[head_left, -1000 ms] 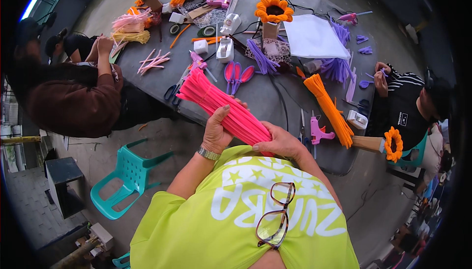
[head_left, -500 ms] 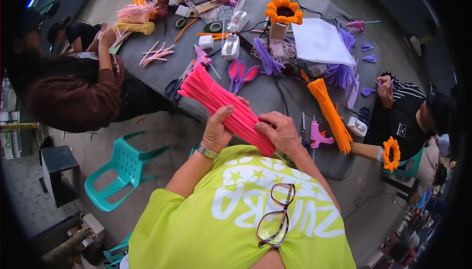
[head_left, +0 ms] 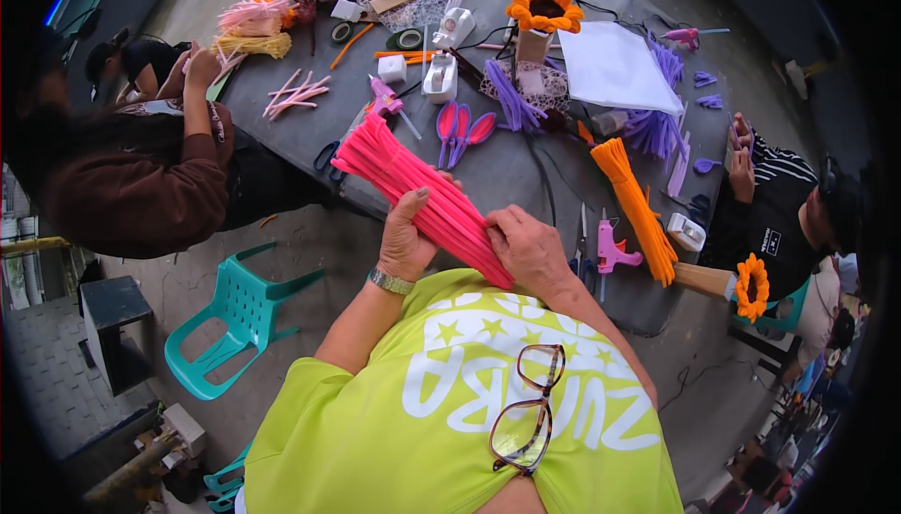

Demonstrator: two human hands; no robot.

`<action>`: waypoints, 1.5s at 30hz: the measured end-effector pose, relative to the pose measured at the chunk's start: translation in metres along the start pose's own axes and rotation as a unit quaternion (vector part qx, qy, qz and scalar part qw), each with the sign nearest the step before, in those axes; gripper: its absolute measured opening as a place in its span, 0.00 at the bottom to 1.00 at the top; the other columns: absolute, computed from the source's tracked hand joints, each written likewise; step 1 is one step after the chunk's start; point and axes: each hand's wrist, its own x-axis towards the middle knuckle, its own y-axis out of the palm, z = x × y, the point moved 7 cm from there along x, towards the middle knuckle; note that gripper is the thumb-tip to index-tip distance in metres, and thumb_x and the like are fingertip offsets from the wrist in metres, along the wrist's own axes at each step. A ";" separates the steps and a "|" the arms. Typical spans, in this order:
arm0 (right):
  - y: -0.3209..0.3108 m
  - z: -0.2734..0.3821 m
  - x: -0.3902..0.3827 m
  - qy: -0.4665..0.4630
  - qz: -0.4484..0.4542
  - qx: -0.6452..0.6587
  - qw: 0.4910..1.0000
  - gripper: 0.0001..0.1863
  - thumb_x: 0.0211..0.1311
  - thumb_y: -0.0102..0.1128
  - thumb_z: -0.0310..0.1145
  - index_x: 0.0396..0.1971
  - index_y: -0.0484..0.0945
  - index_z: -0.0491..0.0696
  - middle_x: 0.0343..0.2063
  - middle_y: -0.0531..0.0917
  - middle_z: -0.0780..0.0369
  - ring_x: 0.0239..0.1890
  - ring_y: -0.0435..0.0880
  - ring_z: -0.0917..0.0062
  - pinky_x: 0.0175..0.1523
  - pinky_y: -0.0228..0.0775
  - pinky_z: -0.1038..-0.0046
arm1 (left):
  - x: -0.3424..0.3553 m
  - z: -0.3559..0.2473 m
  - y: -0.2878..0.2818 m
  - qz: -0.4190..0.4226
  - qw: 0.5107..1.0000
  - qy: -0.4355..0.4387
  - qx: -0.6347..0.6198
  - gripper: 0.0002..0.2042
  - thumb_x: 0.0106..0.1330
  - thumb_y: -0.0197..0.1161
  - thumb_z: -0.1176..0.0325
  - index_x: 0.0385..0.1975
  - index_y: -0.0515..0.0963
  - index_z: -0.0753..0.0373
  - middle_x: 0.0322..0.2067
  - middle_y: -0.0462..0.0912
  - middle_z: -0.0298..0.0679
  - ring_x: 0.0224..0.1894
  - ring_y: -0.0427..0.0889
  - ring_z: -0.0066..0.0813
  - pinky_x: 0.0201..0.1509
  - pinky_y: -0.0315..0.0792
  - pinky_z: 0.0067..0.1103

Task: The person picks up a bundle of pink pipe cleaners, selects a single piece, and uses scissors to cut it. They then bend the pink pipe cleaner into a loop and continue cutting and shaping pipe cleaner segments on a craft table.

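Note:
A thick bundle of hot-pink pipe cleaners (head_left: 427, 199) slants across the table's near edge, its upper end toward the far left. My left hand (head_left: 408, 237) is wrapped round its middle from below, thumb on the near side, other fingers mostly hidden behind. My right hand (head_left: 533, 253) has its fingers bent and pressed on the lower right end; whether it pinches a single stem I cannot make out. Just beyond the bundle lie pink and purple pipe-cleaner loops (head_left: 462, 131) and a pink glue gun (head_left: 386, 99).
On the grey table (head_left: 450, 181) are an orange pipe-cleaner bundle (head_left: 633, 214), another glue gun (head_left: 614, 251), a white sheet (head_left: 619, 68), purple pipe cleaners (head_left: 657, 129), tape dispensers (head_left: 439, 78) and an orange flower (head_left: 544, 9). Co-workers sit left (head_left: 141, 176) and right (head_left: 779, 195). A green chair (head_left: 235, 317) stands left.
The pink bundle and both hands have shifted slightly left and toward me. At the right, the co-worker's hands have moved a little. My left-hand grip looks the same.

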 end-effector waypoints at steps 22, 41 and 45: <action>0.012 -0.025 -0.023 0.080 0.058 0.164 0.982 0.11 0.58 0.66 0.28 0.41 0.80 0.42 0.30 0.82 0.57 0.30 0.83 0.72 0.38 0.74 0.72 | -0.011 -0.033 -0.027 -0.024 0.993 0.025 -0.113 0.24 0.57 0.71 0.64 0.50 0.72 0.68 0.47 0.78 0.43 0.56 0.76 0.40 0.67 0.65 0.43; 0.021 -0.050 -0.039 0.288 0.001 0.758 0.585 0.07 0.72 0.53 0.37 0.42 0.72 0.50 0.43 0.81 0.61 0.48 0.80 0.76 0.51 0.79 0.66 | -0.054 -0.024 0.072 0.301 0.942 0.062 0.135 0.30 0.55 0.74 0.60 0.58 0.72 0.52 0.68 0.60 0.48 0.73 0.52 0.55 0.72 0.54 0.50; -0.044 -0.053 -0.014 0.119 -0.075 0.607 0.782 0.07 0.72 0.54 0.36 0.39 0.74 0.49 0.42 0.80 0.62 0.44 0.77 0.82 0.51 0.71 0.77 | -0.075 -0.056 0.086 0.606 0.782 -0.049 0.138 0.32 0.64 0.62 0.60 0.64 0.66 0.72 0.68 0.51 0.69 0.73 0.52 0.55 0.72 0.52 0.46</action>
